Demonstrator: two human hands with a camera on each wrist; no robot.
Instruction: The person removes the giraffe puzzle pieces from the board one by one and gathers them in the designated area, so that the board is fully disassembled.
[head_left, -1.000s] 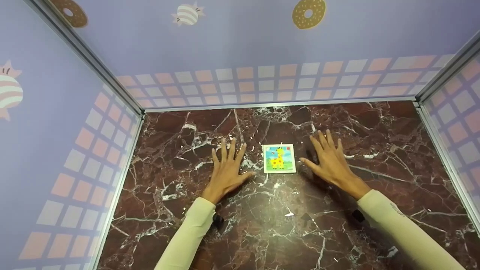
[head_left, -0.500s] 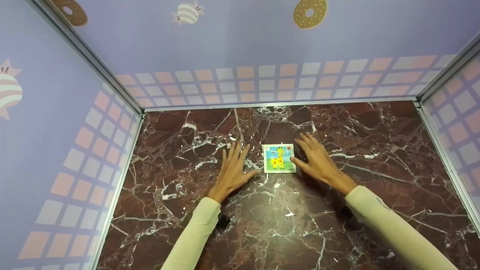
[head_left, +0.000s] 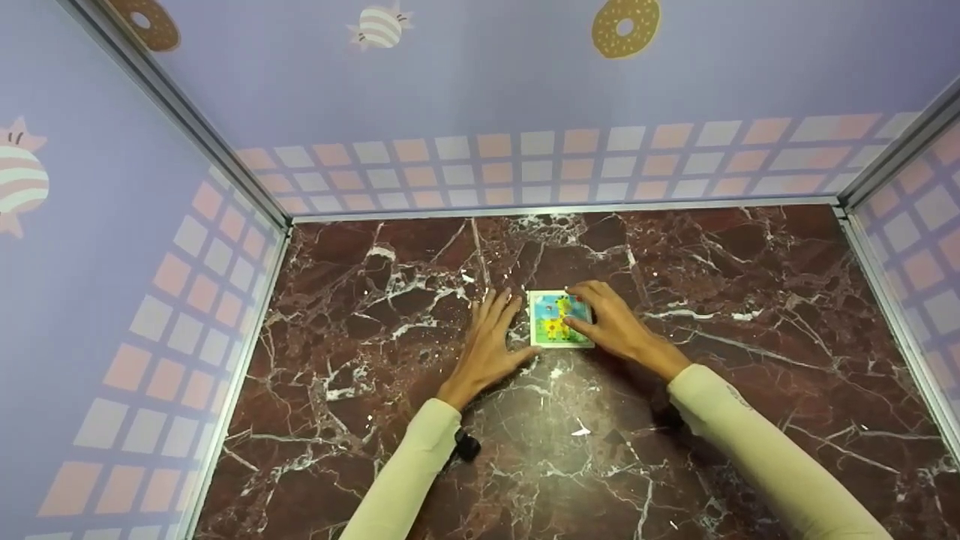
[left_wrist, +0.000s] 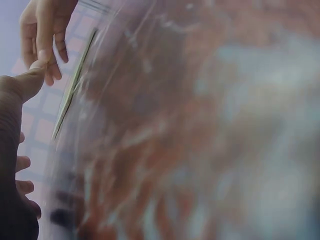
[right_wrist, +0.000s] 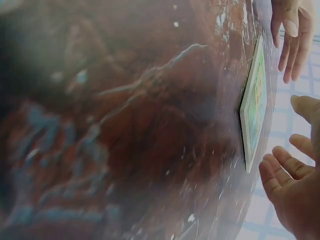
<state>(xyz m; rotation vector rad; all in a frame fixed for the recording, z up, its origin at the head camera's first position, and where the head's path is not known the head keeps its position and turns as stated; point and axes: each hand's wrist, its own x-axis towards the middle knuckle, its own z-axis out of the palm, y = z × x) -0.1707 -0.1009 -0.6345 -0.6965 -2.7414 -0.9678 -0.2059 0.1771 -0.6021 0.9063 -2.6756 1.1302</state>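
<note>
A small square giraffe picture board [head_left: 546,319] with a pale rim lies flat on the dark red marbled table. Its right part is covered from above by my right hand [head_left: 619,326], whose thumb and fingertips overlap the picture in the head view. The right wrist view shows this hand's [right_wrist: 297,192] fingers loosely bent, with a gap between them and the board [right_wrist: 255,107]. Beside the board's left edge is my left hand [head_left: 491,341], fingers extended and thumb pointing toward the lower left corner. Seen from the left wrist, the board [left_wrist: 75,82] is a thin slanted edge.
Purple walls with pink and white squares [head_left: 536,142] enclose the table [head_left: 375,315] at the back and both sides. Metal strips [head_left: 420,216] run along the wall bases. A small white scrap-like mark [head_left: 580,432] shows in front of the board.
Both hands have moved inward toward the board. The right hand has come left from beside the board to over its right part; the left hand has shifted right, near its left edge. The board stays put.
</note>
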